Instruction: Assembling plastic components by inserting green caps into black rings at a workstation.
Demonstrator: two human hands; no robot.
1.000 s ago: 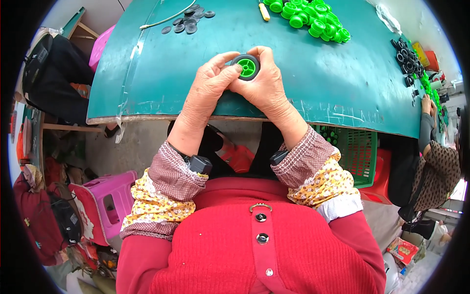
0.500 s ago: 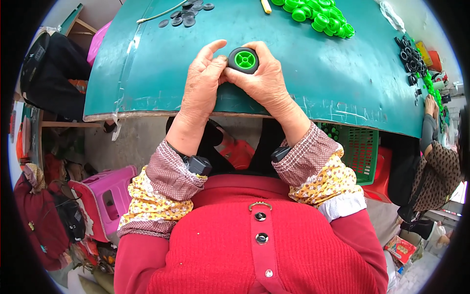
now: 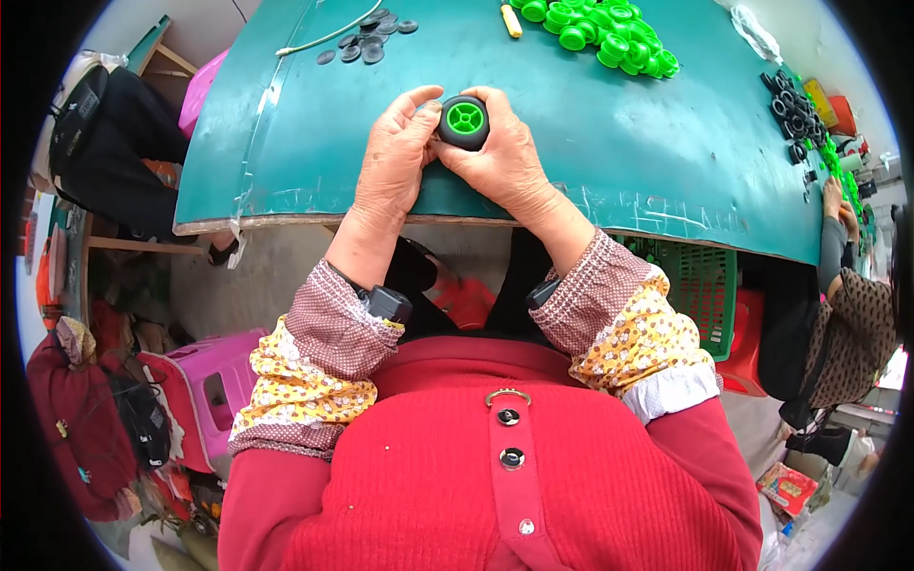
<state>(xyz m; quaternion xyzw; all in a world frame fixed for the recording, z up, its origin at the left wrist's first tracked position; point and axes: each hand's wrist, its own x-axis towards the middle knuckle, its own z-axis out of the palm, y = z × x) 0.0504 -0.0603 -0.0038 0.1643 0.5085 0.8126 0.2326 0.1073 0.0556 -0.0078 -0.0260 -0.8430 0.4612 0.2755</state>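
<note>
A small toy wheel (image 3: 466, 117), a black tyre around a green spoked hub, is held just above the near part of the table, hub face up. My right hand (image 3: 506, 160) grips it, with the index finger over its far side and the thumb below. On the other side my left hand (image 3: 392, 157) is closed, thumb and fingertips pressed at the tyre's left edge. The left fingertips are partly hidden behind the thumb and the tyre.
On the green table (image 3: 314, 143) lie black discs (image 3: 373, 49), a thin pale cord (image 3: 328, 38), a yellow-handled tool (image 3: 511, 21) and a heap of green hubs (image 3: 619, 38). Black tyres (image 3: 795, 109) lie at the far right, near another person's hand (image 3: 833, 198). A green crate (image 3: 705, 295) stands below.
The toy wheel tilts slightly and sits a little further left against my left fingers. My left index finger has come down nearer the wheel. The whole view has shifted slightly.
</note>
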